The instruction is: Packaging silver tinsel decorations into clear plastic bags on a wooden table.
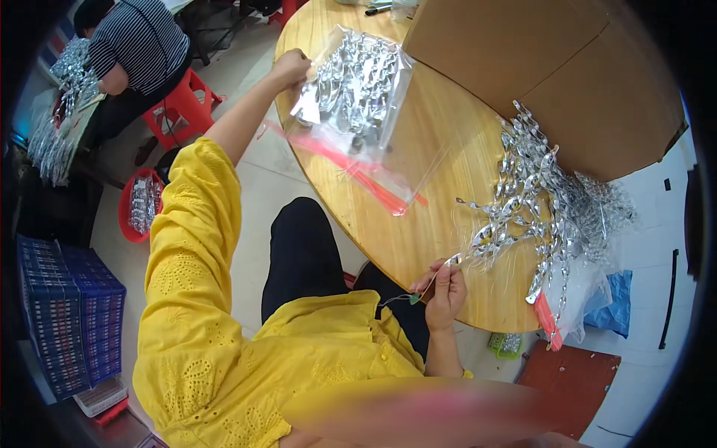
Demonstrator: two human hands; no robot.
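Right hand [448, 293], around 4 o'clock, is pinching a shiny silver piece [453, 260] between thumb and fingers, so basically no gap there. A small green bit [414, 299] with some thread is sitting right by those fingers, and I can't tell if it's being gripped too. Left hand [291, 67], up at 11, is partly curling at the edge of a clear plastic bag [345, 134]; can't tell whether it's pinching the plastic or just touching it.

That bag is lying near 12 on the round wooden table [467, 134], silver strands [366, 78] showing inside, pinkish-red strips [366, 183] on the near side. A loose strand pile [534, 183] is spreading out toward 3, below a cardboard box [538, 56] at 2.

My guess on the step: the right is handling one piece while the left is minding the bag. Seems like the next move is calling for keeping those thin threads from snagging on the pile, and not letting the bag slide.

Hard to make out: whether the pinched piece is joining onto the pile. A blurred patch [418, 407] is covering 6 o'clock, the box is running off the top, and the co-worker [142, 48] at 10 is facing away, hands too small to read.
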